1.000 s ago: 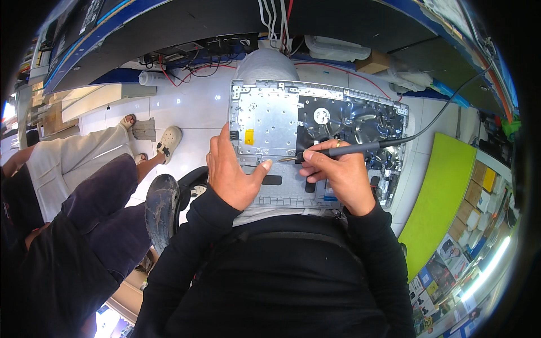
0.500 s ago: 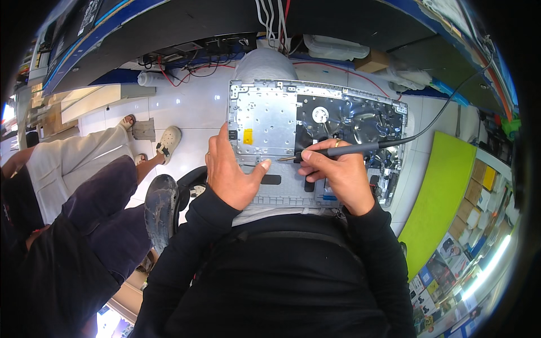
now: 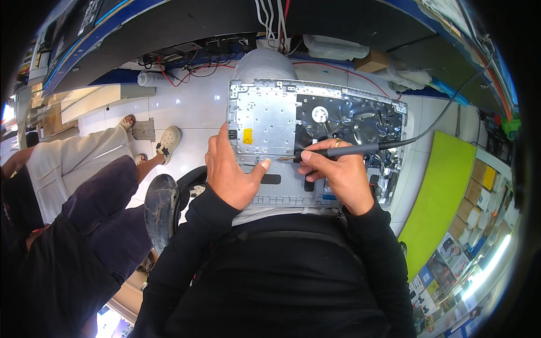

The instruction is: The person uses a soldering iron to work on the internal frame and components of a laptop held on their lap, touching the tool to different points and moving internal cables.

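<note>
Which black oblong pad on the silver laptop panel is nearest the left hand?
The horizontal black oblong pad, just right of the left hand; the vertical black pad is farther right, by the right hand.

Small glare spots dot the bright floor [image 3: 189, 115] (view edges warped)

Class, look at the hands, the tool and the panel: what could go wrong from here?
1. The metal tip of the tool points toward the thumb of the left hand, close by; a slip might jab it, or burn it if hot.
2. The cord runs past the right edge of the panel; a snag might tug the tool in the right hand off line.
</note>
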